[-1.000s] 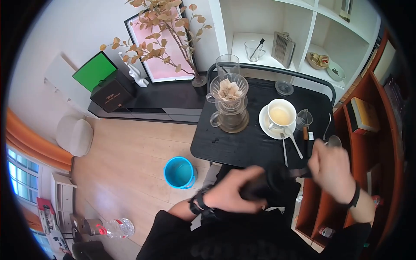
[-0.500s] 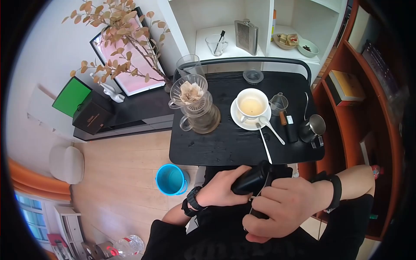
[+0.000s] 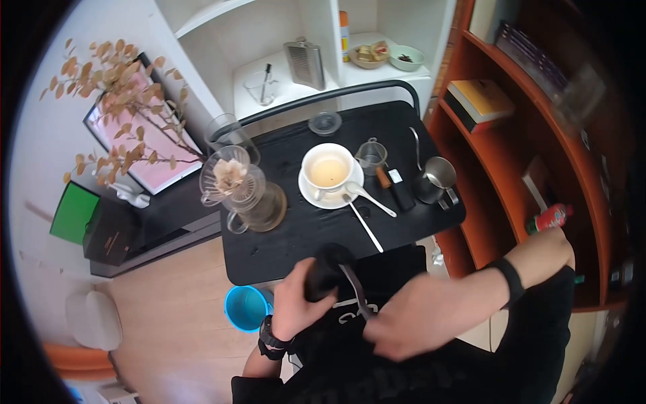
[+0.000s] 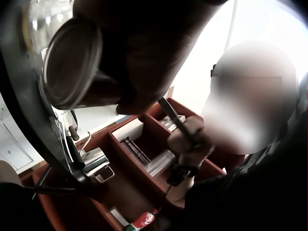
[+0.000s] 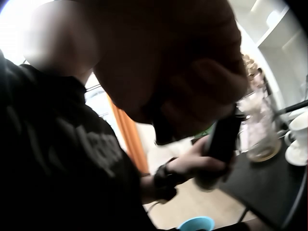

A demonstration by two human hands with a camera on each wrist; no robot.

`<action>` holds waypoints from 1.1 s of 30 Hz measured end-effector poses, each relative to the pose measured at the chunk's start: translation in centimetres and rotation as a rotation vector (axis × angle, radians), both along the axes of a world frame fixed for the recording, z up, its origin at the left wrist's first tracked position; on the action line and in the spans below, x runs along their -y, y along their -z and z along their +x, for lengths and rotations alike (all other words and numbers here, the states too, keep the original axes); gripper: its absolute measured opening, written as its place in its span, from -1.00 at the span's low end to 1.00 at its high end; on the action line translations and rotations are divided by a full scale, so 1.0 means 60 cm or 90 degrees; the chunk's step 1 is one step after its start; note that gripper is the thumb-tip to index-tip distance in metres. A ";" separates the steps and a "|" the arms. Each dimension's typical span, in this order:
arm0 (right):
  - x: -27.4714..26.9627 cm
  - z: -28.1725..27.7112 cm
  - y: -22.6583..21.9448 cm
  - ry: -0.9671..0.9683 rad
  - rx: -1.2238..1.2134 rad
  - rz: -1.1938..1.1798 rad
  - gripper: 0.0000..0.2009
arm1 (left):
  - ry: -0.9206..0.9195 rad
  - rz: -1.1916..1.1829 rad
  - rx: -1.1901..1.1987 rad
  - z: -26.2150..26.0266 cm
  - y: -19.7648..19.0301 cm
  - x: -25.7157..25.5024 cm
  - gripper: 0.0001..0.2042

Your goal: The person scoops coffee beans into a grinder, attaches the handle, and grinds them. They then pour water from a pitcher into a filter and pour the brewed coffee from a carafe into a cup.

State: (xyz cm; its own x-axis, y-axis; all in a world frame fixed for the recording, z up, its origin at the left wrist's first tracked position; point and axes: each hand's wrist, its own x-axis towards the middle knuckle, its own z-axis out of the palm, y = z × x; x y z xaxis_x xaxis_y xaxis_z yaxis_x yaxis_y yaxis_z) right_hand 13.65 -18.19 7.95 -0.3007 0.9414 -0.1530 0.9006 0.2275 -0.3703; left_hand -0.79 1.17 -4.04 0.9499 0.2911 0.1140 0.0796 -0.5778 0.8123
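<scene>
My left hand (image 3: 294, 306) grips the body of a black hand coffee grinder (image 3: 328, 264), held in front of the chest near the table's front edge. A flat metal crank arm (image 3: 354, 288) runs from the grinder's top toward my right hand (image 3: 420, 316), whose fingers curl round its end, hiding the knob. In the left wrist view the round base of the grinder (image 4: 72, 65) shows close up, and the right hand (image 4: 190, 139) holds the far end of the crank. The right wrist view shows the left hand (image 5: 204, 163) wrapped round the grinder.
The black table (image 3: 282, 259) bears a glass dripper with a paper filter (image 3: 232, 176) on a server, a white cup (image 3: 330, 168) on a saucer with spoons, a strainer (image 3: 371, 156) and a metal pitcher (image 3: 437, 180). A blue bucket (image 3: 245, 310) stands on the floor; wooden shelves (image 3: 464, 222) rise at the right.
The right hand has swung round with the crank, from right of the grinder to its near side, then outward to the right. The head view has turned right; the left hand keeps its grip.
</scene>
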 end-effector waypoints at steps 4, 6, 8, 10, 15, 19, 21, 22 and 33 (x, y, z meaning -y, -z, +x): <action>-0.041 -0.039 0.022 -0.044 -0.108 0.540 -0.75 | 0.257 0.096 0.030 0.019 -0.008 0.020 -0.40; -0.076 0.003 -0.007 0.053 -0.018 0.500 -0.78 | 0.359 0.088 0.063 0.014 -0.011 0.023 -0.50; -0.087 0.060 -0.023 0.183 0.168 0.349 -0.79 | 0.381 -0.017 0.082 0.003 -0.026 0.023 -0.56; -0.066 0.088 0.006 0.313 0.273 0.227 -0.78 | 0.280 -0.188 0.025 -0.020 -0.031 0.005 -0.46; -0.024 0.038 0.000 0.071 0.180 -0.149 -0.83 | -0.135 -0.076 -0.003 -0.013 -0.017 -0.011 -0.46; -0.040 -0.020 0.034 -0.103 -0.031 0.421 -0.83 | 0.162 0.116 -0.015 0.013 -0.007 0.002 -0.41; -0.082 -0.003 0.021 -0.079 0.007 0.622 -0.84 | 0.378 0.024 0.055 0.016 0.047 0.013 -0.40; -0.091 0.025 -0.002 -0.065 0.062 0.501 -0.86 | 0.466 0.088 0.188 0.010 0.053 0.018 -0.39; -0.018 -0.007 0.013 -0.046 -0.082 0.197 -0.75 | -0.009 0.176 0.106 0.032 0.014 -0.005 -0.40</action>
